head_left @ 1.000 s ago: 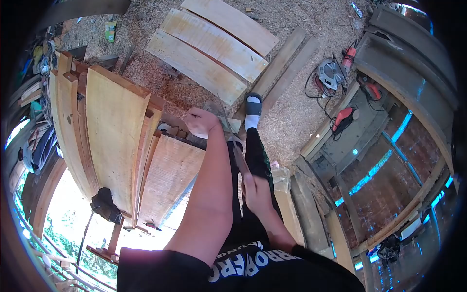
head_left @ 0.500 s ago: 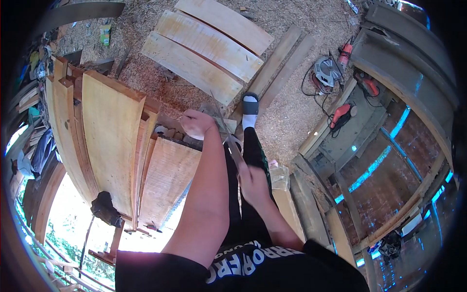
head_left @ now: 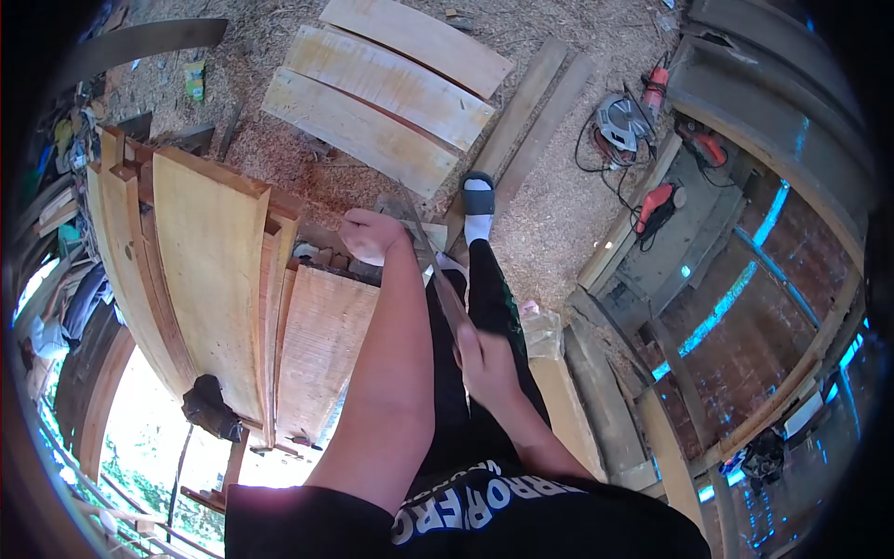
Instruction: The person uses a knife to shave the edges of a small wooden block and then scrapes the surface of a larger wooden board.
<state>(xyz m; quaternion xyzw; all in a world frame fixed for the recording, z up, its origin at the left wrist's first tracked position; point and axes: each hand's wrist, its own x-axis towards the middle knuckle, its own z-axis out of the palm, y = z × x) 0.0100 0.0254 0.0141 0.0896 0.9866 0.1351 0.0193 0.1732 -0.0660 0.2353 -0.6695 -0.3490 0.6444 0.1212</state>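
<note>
My right hand is wrapped round the near end of a long, narrow blade that looks like metal. The blade slants up and left over my legs and tapers to a thin tip; whether it has teeth is too blurred to tell. Left of its far part, my left hand is closed in a fist, and whatever it grips is hidden. A pale piece of wood lies close to the blade, just right of my left hand. A sandalled foot rests on the ground beyond.
Three pale boards lie on sawdust ahead. Thick planks stand at the left. Two narrow wooden strips lie beyond my foot. At the right are a circular saw, a red power tool with its cord, and a wooden frame.
My right hand has moved slightly toward my body and right with the blade. My left hand stays closed in nearly the same place. The whole view has shifted a little.
</note>
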